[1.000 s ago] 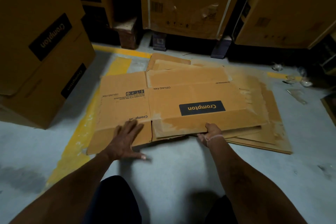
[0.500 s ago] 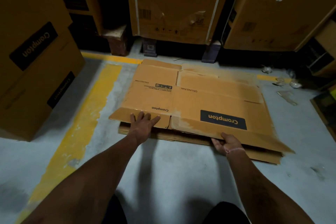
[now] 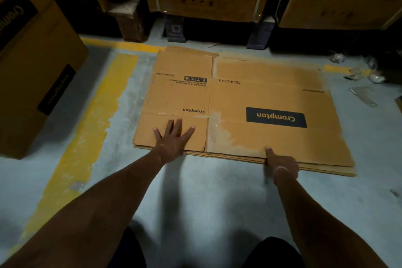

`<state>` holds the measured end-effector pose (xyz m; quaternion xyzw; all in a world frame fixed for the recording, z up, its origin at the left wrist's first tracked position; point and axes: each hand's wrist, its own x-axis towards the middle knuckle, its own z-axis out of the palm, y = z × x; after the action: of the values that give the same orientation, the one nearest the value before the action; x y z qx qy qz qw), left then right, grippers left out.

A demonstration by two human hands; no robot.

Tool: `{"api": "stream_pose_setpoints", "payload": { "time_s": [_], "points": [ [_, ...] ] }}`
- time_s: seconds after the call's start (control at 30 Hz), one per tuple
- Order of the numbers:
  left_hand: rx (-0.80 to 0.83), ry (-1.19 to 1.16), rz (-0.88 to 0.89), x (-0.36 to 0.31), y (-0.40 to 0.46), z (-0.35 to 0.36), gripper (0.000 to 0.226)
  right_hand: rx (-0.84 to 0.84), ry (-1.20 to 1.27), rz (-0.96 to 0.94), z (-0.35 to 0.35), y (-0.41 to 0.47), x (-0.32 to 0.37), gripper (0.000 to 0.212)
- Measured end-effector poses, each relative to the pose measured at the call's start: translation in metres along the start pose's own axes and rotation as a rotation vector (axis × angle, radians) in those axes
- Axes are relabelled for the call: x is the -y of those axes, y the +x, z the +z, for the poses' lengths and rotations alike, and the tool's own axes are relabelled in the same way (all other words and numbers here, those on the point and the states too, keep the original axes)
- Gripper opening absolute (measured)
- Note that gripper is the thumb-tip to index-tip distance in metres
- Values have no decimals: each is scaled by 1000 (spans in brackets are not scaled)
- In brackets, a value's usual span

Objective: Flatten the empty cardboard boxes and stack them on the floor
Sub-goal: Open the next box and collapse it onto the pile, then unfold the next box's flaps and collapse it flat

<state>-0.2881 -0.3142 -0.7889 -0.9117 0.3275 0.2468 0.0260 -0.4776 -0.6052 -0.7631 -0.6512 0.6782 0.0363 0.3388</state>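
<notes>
Both forearms are bare, a thin pale band point(image 3: 282, 168) circles the right wrist, and dark trousers point(image 3: 276, 252) cover the legs.

Top box point(image 3: 261, 102): flattened tan Crompton carton, print inverted, at my 12 o'clock.
Stack point(image 3: 326, 171): flattened sheets on the floor beneath it, edges showing at 6 o'clock.

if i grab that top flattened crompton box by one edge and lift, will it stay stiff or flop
The top flattened box would probably bend along its creases: fold lines and a slit between flaps run across the sheet. It is likely light for its size, being thin card. It may slide rather than catch, since it lies flat on the stack below; the left hand presses flat on it, the right hand holds its near edge.
</notes>
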Motion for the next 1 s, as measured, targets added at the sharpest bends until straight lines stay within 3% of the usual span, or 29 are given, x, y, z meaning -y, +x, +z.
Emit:
{"api": "stream_pose_setpoints", "payload": {
  "time_s": [0.07,0.1,0.13,0.2,0.3,0.53,0.67,0.77,1.0],
  "points": [
    [-55,51,16,4,4,3,106,-370,-208,-289,3,-8,3,83],
    [-73,57,33,6,5,5,108,-455,-290,-493,7,-11,8,82],
    [-77,43,52,10,6,6,111,-441,-364,-670,14,-10,11,83],
    [-48,15,79,14,6,10,116,-221,-522,-852,37,-10,22,95],
    [-10,14,67,12,7,10,105,108,-713,-846,81,-17,30,95],
    [78,-86,84,14,6,-5,94,238,-797,-689,87,-30,40,95],
    [122,-160,127,20,-9,-46,74,375,-853,-569,61,-52,79,100],
    [17,-103,116,32,-27,-70,73,342,-814,-669,48,-85,111,95],
    [-410,33,71,112,-102,-126,78,238,-688,-1024,50,-209,179,93]
  ]
}}
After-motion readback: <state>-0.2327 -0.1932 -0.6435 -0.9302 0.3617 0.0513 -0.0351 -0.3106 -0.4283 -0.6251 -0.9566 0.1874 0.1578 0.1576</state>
